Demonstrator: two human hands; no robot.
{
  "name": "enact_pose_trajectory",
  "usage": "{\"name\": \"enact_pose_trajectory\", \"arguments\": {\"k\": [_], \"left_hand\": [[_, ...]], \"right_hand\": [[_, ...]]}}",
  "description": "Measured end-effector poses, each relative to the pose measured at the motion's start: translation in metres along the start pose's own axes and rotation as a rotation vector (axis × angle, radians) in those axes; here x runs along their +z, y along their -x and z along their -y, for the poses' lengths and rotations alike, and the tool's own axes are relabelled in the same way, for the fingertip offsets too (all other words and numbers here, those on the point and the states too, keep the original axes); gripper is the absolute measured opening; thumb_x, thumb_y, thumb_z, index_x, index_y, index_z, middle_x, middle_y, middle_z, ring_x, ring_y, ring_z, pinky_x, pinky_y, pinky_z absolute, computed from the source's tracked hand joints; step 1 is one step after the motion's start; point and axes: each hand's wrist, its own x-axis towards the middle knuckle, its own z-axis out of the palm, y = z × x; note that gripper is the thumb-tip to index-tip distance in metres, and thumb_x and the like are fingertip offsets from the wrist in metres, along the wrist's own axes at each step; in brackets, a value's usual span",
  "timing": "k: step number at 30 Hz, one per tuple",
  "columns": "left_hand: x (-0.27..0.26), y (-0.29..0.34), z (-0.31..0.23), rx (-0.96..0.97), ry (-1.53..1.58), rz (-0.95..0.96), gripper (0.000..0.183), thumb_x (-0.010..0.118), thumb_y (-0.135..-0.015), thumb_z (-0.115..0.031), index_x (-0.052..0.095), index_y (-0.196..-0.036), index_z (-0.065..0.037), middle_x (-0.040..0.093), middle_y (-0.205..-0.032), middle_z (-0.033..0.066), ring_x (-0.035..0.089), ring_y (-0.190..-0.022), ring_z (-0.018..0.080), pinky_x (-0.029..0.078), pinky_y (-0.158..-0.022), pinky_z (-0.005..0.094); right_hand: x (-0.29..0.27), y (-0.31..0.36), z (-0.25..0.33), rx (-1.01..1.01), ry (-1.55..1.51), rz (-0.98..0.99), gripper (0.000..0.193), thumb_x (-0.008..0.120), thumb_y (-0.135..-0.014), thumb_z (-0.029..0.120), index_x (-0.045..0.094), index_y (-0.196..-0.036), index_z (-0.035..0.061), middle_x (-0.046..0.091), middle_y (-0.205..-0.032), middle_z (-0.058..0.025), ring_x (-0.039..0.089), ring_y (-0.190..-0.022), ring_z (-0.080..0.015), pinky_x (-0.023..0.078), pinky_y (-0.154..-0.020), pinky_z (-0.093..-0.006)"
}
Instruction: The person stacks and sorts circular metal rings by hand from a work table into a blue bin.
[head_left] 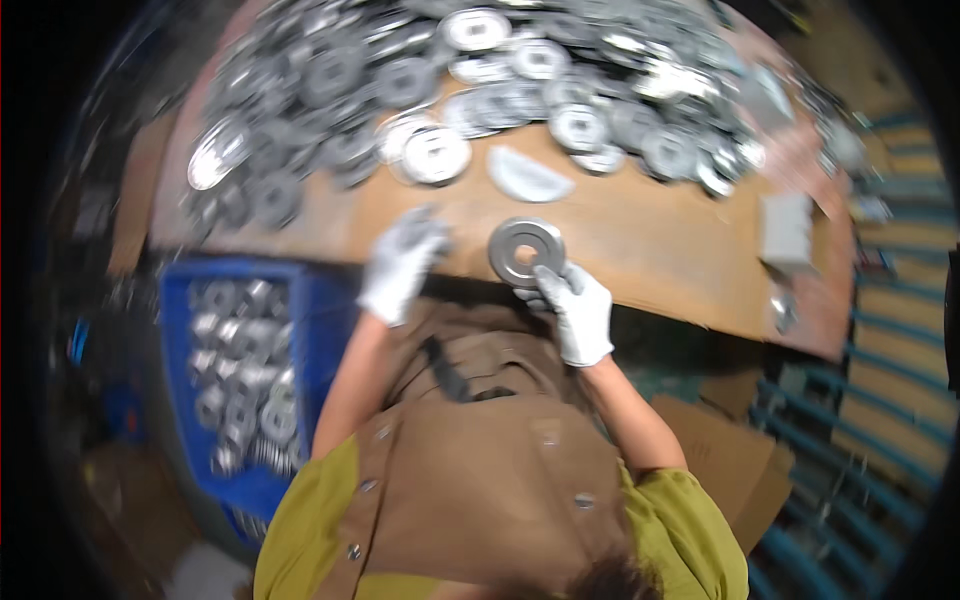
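A round grey metal disc with a central hole is pinched in my right hand, which wears a white glove and holds the disc by its lower right rim near the table's front edge. My left hand, also in a white glove, hovers at that edge to the left of the disc, apart from it. Motion smears its fingers, and I see nothing clearly in them. Beyond the held disc lies a pale half-round piece on the tabletop.
Many similar metal discs are heaped across the far side of the table. At the left, below the table edge, a blue bin holds rows of metal parts. A grey-white block stands at right, near blue roller bars and a cardboard box.
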Motion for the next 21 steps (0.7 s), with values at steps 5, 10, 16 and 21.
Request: {"name": "enact_pose_trajectory", "arguments": {"k": [5,10,16,21], "left_hand": [[-0.022,-0.035,0.011,0.127,0.064,-0.057,0.049,0.06,-0.105,-0.016,0.046,-0.148,0.004,0.068,-0.111,0.0103,0.07,-0.087,0.0156,0.052,-0.066,0.0205],[-0.017,-0.047,0.017,0.13,0.106,-0.088,0.05,0.061,-0.105,-0.017,0.047,-0.147,0.004,0.069,-0.11,0.011,0.072,-0.088,0.0184,0.053,-0.064,0.0203],[-0.015,-0.053,0.016,0.083,0.107,-0.047,0.052,0.061,-0.104,-0.017,0.044,-0.149,0.003,0.068,-0.112,0.0111,0.072,-0.088,0.0189,0.053,-0.063,0.0199],[-0.028,-0.049,0.018,0.107,0.098,-0.083,0.051,0.061,-0.104,-0.017,0.045,-0.149,0.002,0.068,-0.114,0.0112,0.072,-0.09,0.0178,0.054,-0.064,0.0199]], "right_hand": [[-0.137,0.003,0.011,-0.445,0.285,-0.634,0.042,0.073,-0.097,0.023,0.065,-0.127,-0.0053,0.073,-0.095,-0.0099,0.064,-0.084,-0.0097,0.054,-0.076,-0.0259],[-0.301,0.027,0.033,-0.529,0.031,-1.191,0.037,0.067,-0.1,0.018,0.064,-0.131,-0.0026,0.073,-0.101,-0.0102,0.07,-0.077,-0.0138,0.054,-0.063,-0.0261],[-0.466,0.01,0.038,-0.336,-0.02,-1.169,0.025,0.066,-0.099,0.013,0.069,-0.119,-0.0023,0.073,-0.089,-0.0094,0.072,-0.064,-0.019,0.049,-0.048,-0.0244],[-0.494,-0.014,0.036,0.107,1.102,-1.383,0.044,0.064,-0.094,0.046,0.077,-0.108,0.0065,0.076,-0.091,-0.0191,0.074,-0.068,-0.0263,0.055,-0.061,-0.0389]]}}
